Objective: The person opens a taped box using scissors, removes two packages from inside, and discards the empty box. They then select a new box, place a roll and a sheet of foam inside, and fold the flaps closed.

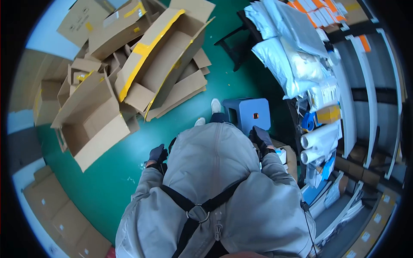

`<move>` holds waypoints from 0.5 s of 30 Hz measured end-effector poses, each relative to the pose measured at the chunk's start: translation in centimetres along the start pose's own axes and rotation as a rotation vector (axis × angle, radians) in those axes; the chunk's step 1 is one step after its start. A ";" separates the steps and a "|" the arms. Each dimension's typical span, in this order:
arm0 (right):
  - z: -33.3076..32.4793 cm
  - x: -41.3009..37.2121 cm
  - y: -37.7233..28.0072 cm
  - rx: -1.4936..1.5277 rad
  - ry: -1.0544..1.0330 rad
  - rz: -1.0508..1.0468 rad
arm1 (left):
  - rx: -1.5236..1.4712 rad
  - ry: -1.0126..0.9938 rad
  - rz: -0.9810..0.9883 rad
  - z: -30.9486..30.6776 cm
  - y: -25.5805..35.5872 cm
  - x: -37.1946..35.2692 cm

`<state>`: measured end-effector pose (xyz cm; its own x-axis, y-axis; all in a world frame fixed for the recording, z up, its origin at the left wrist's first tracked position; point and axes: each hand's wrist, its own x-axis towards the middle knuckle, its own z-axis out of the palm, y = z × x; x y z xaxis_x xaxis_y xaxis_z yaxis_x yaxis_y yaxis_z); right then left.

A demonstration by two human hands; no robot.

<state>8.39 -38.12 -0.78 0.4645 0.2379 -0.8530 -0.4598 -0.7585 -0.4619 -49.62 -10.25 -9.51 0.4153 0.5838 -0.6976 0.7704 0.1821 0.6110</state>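
Both hands wear dark gloves and hang low beside the grey jacket. My left hand (158, 154) is curled closed over the green floor, and nothing shows in it. On the other side, my right hand (260, 137) is closed at the near edge of a blue-grey stool (253, 109); whether its fingers hold anything is too small to tell. A small dark square with an orange mark (256, 115) lies on the stool top. Just behind the right wrist, white and blue packets (282, 155) are partly hidden by the sleeve.
Opened cardboard boxes (159, 56) with yellow tape are heaped at the upper left. Plastic-wrapped packages (279, 60) and clear rolls (320, 142) crowd a table along the right, beside metal shelving (357, 94). More cartons (60, 215) line the lower left wall.
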 end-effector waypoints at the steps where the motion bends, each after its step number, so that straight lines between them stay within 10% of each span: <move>1: -0.1 0.2 -1.0 -0.151 -0.032 -0.090 | 0.073 0.006 0.012 0.1 2.6 -0.4; 8: 0.3 7.2 -7.2 -0.544 -0.157 -0.386 | -0.891 0.381 -0.430 1.3 13.2 -1.0; 12: 0.7 11.3 -15.3 -0.645 -0.257 -0.242 | -1.231 0.935 -0.228 -3.9 18.7 -1.2; 15: 2.0 18.1 -21.8 -0.875 -0.196 -1.119 | -1.206 0.936 -0.129 -8.5 24.6 -1.7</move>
<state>25.31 -16.09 -6.62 0.1211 0.9724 -0.1993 0.7102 -0.2252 -0.6671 -35.47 0.01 9.88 -0.4220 0.7038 -0.5714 -0.2548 0.5128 0.8198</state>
